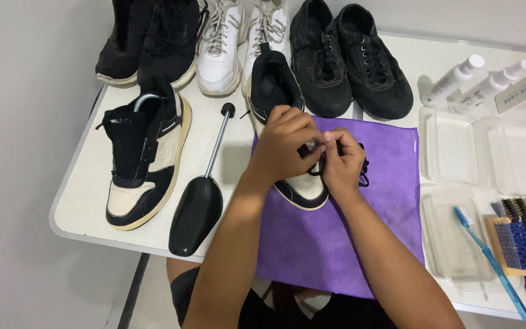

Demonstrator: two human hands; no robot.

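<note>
Covering sneaker laces, hands overlapping

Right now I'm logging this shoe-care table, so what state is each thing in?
left hand: gripping black lace
right hand: pinching black lace
black-and-cream sneaker: on purple cloth, being worked on
matching sneaker: shoe tree inside
black shoe tree: loose on table
spray bottles: lying down
blue toothbrush: across clear tray

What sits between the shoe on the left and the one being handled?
Head view: a black shoe tree lies on the table between the left shoe and the shoe under both hands.
</note>
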